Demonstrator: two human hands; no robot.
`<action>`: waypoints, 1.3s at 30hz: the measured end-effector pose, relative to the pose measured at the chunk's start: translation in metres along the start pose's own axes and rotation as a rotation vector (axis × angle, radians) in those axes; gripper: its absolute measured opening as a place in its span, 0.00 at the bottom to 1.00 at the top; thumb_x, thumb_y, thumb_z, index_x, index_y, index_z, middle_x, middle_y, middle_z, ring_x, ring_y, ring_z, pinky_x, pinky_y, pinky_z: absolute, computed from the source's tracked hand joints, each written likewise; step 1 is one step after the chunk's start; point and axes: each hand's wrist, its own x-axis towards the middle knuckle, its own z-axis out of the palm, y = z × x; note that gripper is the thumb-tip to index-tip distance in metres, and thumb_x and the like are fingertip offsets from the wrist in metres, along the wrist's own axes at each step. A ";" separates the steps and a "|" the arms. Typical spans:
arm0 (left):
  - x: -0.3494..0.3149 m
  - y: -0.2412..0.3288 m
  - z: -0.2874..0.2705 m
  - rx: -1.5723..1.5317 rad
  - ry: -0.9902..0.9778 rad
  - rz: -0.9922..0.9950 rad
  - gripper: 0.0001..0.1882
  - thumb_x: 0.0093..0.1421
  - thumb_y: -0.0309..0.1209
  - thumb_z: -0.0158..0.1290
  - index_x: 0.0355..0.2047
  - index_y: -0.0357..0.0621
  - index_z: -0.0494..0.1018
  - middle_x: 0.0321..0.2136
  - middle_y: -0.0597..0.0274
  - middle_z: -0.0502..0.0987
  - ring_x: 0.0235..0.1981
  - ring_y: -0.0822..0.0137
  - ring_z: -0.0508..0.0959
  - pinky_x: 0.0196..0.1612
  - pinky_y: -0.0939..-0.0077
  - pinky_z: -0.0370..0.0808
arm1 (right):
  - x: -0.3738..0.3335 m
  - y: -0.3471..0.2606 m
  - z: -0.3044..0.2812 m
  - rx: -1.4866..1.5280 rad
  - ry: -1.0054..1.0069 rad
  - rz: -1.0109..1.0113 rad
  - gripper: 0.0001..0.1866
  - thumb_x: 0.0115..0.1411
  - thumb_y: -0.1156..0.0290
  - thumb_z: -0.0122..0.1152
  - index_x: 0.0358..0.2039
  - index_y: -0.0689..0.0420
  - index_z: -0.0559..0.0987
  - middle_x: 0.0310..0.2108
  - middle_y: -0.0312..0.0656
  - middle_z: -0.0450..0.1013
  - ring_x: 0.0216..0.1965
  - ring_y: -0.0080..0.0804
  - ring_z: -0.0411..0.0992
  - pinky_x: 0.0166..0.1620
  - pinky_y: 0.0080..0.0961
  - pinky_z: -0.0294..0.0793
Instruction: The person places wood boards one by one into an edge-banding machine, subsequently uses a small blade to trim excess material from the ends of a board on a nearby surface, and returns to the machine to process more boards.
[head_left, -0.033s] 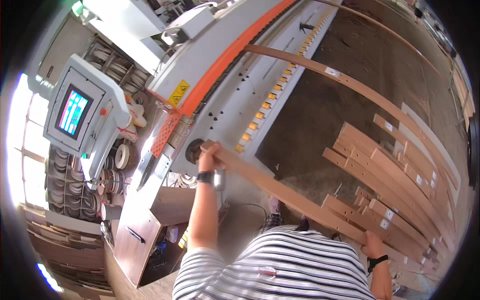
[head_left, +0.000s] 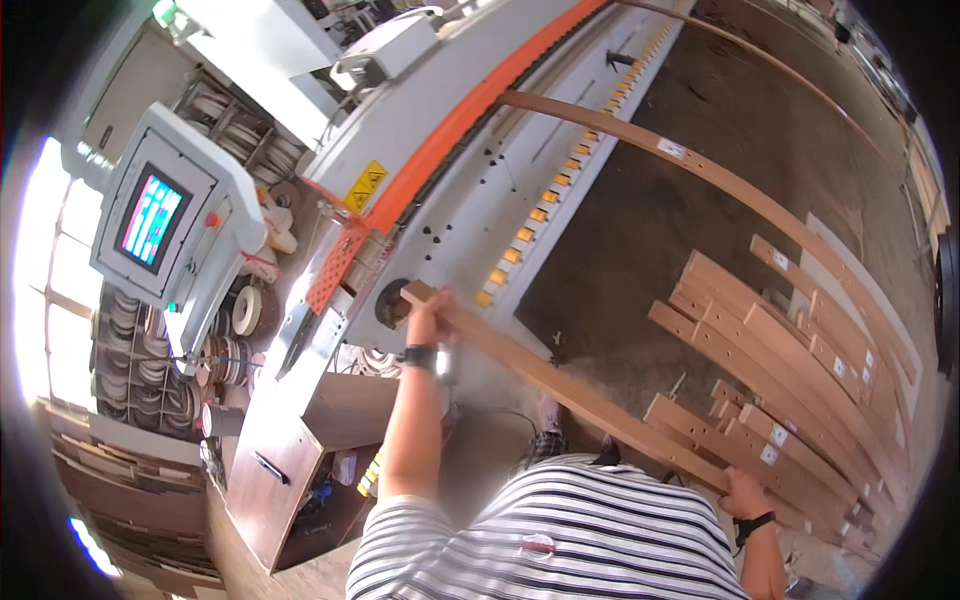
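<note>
A long, narrow brown wooden strip (head_left: 560, 382) slants across in front of my body. My left hand (head_left: 428, 318) is wrapped around it near its far left end, close to a dark round part (head_left: 390, 303) at the end of the machine. Toward the strip's near right end, my right hand (head_left: 745, 492) grips it, with its fingers partly hidden. The strip's left tip sticks out a little past my left hand. Its right part lies beside or over a stack of similar strips; contact there cannot be made out.
A long grey machine with an orange band (head_left: 455, 145) and a row of yellow rollers (head_left: 538, 215) runs away ahead. Another long strip (head_left: 640, 135) reaches out from it. Stacked drilled strips (head_left: 760, 340) lie at right. A control panel (head_left: 150, 215) and open wooden cabinet (head_left: 275, 500) stand left.
The view has shifted slightly, so the machine sits a little farther right in the picture. Both hands keep hold of the strip at nearly the same places.
</note>
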 end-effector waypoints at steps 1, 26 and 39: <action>0.001 -0.017 0.016 -0.172 0.044 -0.033 0.12 0.58 0.29 0.57 0.41 0.37 0.78 0.36 0.60 0.81 0.38 0.67 0.80 0.43 0.74 0.75 | 0.009 -0.012 -0.008 0.066 -0.212 0.015 0.16 0.45 0.69 0.64 0.35 0.61 0.77 0.34 0.53 0.75 0.38 0.55 0.72 0.41 0.42 0.73; 0.042 0.048 0.011 0.643 0.509 0.023 0.39 0.47 0.46 0.65 0.50 0.26 0.66 0.45 0.42 0.76 0.44 0.50 0.80 0.45 0.61 0.78 | 0.129 -0.189 -0.020 -0.050 -0.154 -0.164 0.23 0.68 0.49 0.43 0.30 0.59 0.70 0.21 0.59 0.74 0.25 0.63 0.73 0.29 0.57 0.70; 0.069 0.050 -0.001 0.876 0.634 0.049 0.42 0.47 0.53 0.62 0.48 0.23 0.70 0.44 0.36 0.78 0.44 0.45 0.81 0.45 0.60 0.78 | 0.135 -0.207 -0.021 -0.046 -0.216 -0.122 0.25 0.69 0.48 0.42 0.31 0.59 0.71 0.19 0.60 0.73 0.25 0.62 0.74 0.28 0.55 0.72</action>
